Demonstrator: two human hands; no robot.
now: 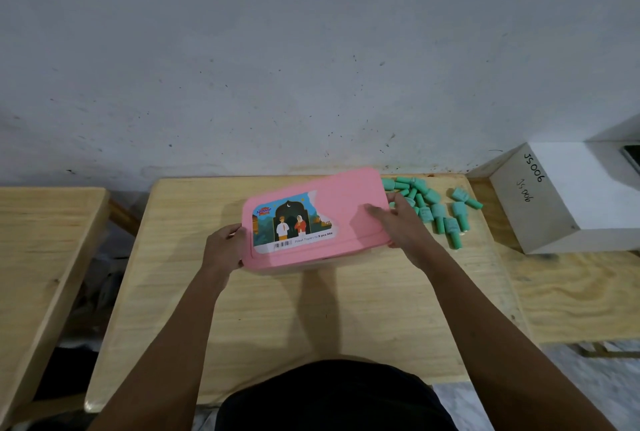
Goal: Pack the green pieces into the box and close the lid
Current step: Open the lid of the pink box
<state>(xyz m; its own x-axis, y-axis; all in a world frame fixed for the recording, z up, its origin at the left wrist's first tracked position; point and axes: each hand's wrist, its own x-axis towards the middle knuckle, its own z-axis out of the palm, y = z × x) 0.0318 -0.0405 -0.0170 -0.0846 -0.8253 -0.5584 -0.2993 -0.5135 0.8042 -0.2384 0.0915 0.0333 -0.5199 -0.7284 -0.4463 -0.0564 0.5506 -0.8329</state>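
Left grip (pixel 223 247) and right grip (pixel 398 223) clasp opposite ends of the closed pink box (pixel 346 223), mid-table (pixel 311 309); green pieces (pixel 433 209) lie loose just right, apparently unpacked, so opening, packing and closing remain.

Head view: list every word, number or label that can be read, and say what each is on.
"Sedaap": logo on the sticker on the pink lid.
"Paket Toples ... 5 pcs Mie": same sticker, bottom edge; the word in between is blurred.
"JS 006": handwritten twice on the white box.
Barcode digits on the sticker: too small to read.
Marks on the green pieces: too blurred to read.
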